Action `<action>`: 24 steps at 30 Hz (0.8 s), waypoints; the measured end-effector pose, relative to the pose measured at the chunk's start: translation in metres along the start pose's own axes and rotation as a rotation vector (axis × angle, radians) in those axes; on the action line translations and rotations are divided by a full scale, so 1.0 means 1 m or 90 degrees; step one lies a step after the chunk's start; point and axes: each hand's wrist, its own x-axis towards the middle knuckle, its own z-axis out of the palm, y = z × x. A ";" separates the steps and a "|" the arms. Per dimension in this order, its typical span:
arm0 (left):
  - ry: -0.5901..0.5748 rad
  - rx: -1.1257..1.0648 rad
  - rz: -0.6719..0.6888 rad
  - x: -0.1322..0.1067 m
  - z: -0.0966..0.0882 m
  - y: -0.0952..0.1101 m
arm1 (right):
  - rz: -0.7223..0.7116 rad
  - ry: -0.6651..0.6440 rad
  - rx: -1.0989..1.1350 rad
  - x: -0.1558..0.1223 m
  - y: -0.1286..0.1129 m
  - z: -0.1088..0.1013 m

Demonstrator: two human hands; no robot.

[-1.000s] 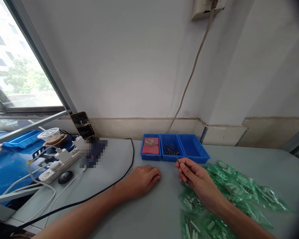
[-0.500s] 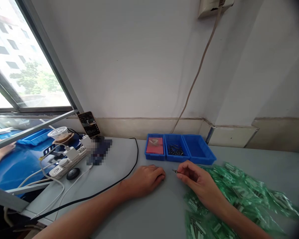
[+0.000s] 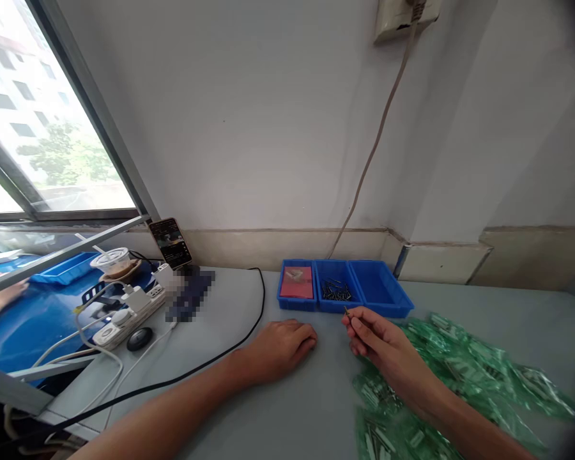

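My right hand (image 3: 376, 338) pinches a small thin metal pin (image 3: 347, 311) between thumb and fingers, tip pointing up toward the blue trays. It hovers just in front of the middle blue tray (image 3: 336, 291), which holds several dark pins. My left hand (image 3: 282, 342) rests palm down on the grey table (image 3: 230, 383), fingers curled under, with whatever is beneath them hidden. The left tray (image 3: 296, 285) holds a red pad, and the right tray (image 3: 381, 291) looks bare.
Green plastic bags of parts (image 3: 460, 377) pile at the right. A black cable (image 3: 220, 358) crosses the table. A power strip (image 3: 124, 313), phone (image 3: 171, 243) and lidded cup (image 3: 109, 260) stand at left. Another person's hand (image 3: 2, 294) shows at the far left.
My right hand has turned the pin from pointing left to pointing up toward the trays and moved slightly back. The left hand has stayed put.
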 end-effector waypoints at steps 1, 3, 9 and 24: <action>0.001 0.000 0.000 0.000 0.000 0.000 | 0.011 0.005 0.029 0.000 -0.001 0.000; 0.001 0.001 -0.003 0.000 0.000 0.000 | 0.020 0.016 0.065 0.000 -0.002 0.000; -0.005 -0.002 -0.007 0.000 -0.001 0.001 | -0.021 0.045 -0.076 0.000 -0.004 0.000; -0.009 -0.001 -0.009 0.000 -0.002 0.001 | 0.002 -0.012 -0.050 -0.003 0.000 -0.001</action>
